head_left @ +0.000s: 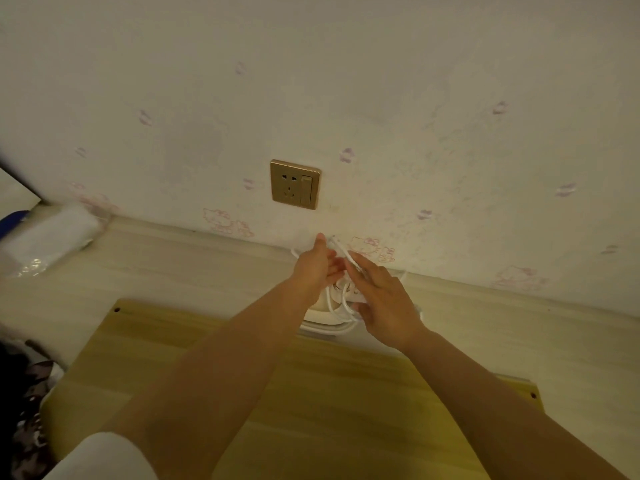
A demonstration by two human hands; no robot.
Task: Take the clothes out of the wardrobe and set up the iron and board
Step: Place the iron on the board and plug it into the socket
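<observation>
Both hands are at frame centre, just below the wall socket point(295, 184). Left hand point(317, 263) and right hand point(382, 294) each have a grip on the white cord point(341, 311): the left's fingers are curled round a strand near the wall, the right pinches a strand between thumb and fingers. The plug end is blurred, so which hand has it can't be told.

The iron point(325, 315) sits at the far edge of the wooden board point(311, 393), mostly hidden behind the hands and forearms; only a pale rounded base and cord loops show. The board fills the lower centre, yellowish, with a small dark hole near each far corner.

The socket is a gold plate with a switch on its right side and nothing plugged in. The wall point(450, 116) is pale, with a faint pink cartoon print.

Surroundings:
- a white roll in clear wrap point(52, 237), left of frame, lying on the pale surface along the wall
- a blue object point(12, 221) at the far left edge, cut off
- dark patterned fabric point(29, 403), lower left, beside the board
- a white sleeve point(104, 455), bottom left

Nothing stands between the hands and the socket.
</observation>
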